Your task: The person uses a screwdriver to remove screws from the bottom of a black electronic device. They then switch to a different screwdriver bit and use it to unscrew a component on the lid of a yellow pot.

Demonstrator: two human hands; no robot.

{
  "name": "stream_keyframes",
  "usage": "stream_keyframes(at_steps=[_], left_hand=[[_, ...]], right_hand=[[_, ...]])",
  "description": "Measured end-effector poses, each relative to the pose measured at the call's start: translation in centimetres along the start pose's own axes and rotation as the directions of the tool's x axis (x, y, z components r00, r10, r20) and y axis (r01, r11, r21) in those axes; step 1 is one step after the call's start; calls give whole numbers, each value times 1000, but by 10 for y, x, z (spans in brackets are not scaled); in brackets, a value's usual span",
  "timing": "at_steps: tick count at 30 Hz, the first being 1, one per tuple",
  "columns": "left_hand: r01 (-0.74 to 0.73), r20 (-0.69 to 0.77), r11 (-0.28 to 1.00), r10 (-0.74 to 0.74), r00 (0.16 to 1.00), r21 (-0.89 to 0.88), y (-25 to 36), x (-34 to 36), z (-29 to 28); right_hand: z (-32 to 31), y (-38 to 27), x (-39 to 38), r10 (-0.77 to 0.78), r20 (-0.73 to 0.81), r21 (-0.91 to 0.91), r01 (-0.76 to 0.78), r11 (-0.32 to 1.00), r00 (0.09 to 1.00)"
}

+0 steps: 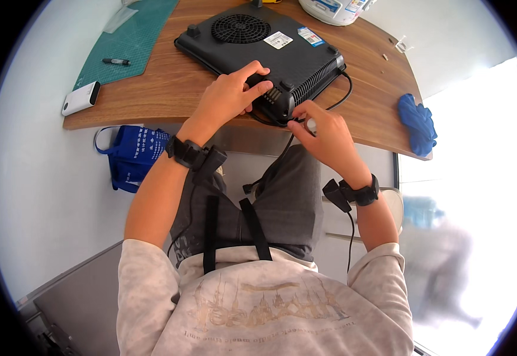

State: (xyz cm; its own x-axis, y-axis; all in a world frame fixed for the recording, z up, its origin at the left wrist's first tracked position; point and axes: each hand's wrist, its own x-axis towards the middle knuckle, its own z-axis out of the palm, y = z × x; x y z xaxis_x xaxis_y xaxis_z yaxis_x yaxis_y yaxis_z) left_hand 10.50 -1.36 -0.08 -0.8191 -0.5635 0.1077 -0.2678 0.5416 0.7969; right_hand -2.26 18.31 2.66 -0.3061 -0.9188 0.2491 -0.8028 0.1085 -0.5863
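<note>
A black induction cooker (251, 41) lies upside down on the table, its round fan grille, feet and side vents showing. My left hand (226, 95) grips its near edge, index finger and thumb on the underside and the other fingers curled at the front. At the near right corner, my right hand (326, 133) is closed in a pinch. Between its fingers shows a small thing with a pale rounded end (312, 125), mostly hidden, so its kind is unclear. The black power cord (350, 90) loops from the cooker's right side past these fingers, and a length hangs over my lap.
On the wooden table (152, 101) are a green cutting mat (134, 47) with a dark pen (116, 62), a white power bank (80, 99) and a blue cloth (417, 124). A white container (337, 10) stands behind. A blue bag (134, 157) hangs below the left edge.
</note>
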Motion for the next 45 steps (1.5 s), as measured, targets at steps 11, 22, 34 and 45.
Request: stream_keyframes(at_steps=[11, 22, 34, 45], left_hand=[[-89, -73, 992, 83, 994, -92, -13, -6, 8], [-127, -91, 983, 116, 989, -131, -18, -8, 9], [-131, -99, 979, 117, 988, -157, -18, -9, 10], [-142, -114, 985, 130, 985, -103, -20, -8, 10]], right_hand=[[-88, -47, -19, 91, -98, 179, -73, 981, 991], [-75, -31, -9, -39, -445, 118, 102, 988, 895], [-67, -18, 1, -22, -466, 109, 82, 991, 885], [-68, -17, 3, -86, -465, 36, 116, 993, 881]])
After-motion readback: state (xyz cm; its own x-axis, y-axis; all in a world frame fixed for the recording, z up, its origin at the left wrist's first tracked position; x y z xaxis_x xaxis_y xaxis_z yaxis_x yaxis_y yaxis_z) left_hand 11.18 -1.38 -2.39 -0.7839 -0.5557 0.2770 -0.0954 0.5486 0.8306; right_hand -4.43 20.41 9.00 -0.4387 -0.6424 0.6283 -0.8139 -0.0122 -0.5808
